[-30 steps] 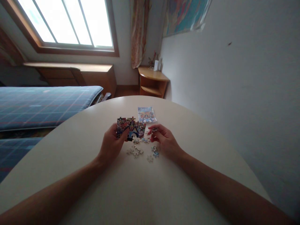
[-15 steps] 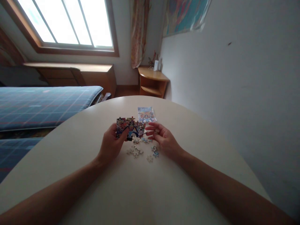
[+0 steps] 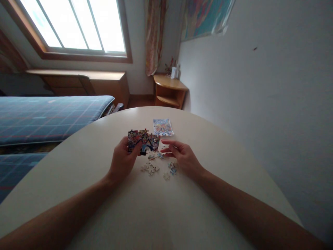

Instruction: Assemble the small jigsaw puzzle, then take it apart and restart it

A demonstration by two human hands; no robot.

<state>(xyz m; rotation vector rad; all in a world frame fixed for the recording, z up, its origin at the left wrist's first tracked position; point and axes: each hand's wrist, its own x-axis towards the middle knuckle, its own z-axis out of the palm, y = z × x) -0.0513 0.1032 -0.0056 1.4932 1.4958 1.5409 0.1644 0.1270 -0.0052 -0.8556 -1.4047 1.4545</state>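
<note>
My left hand (image 3: 122,156) is closed around the left side of a partly joined jigsaw puzzle (image 3: 151,141). Its thumb lies across the colourful printed face, and the section is tilted up above the table. Just off its right edge is my right hand (image 3: 182,154), index finger stretched forward. A small pale puzzle piece (image 3: 163,147) appears between its fingertips, largely hidden. Several loose pieces (image 3: 151,169) lie below the section, with a bluish cluster (image 3: 172,168) and a pale single piece (image 3: 166,176) near my right wrist.
A printed picture sheet (image 3: 163,127) lies beyond the puzzle on the round cream table (image 3: 156,208). Left of the table is a bed with a blue checked mattress (image 3: 52,118). A white wall (image 3: 260,104) runs along the right, and a wooden corner shelf (image 3: 170,83) stands behind.
My left hand and the joined section have shifted slightly left and up. My right hand's fingers have drawn closer together and sit a little apart from the section's edge.
</note>
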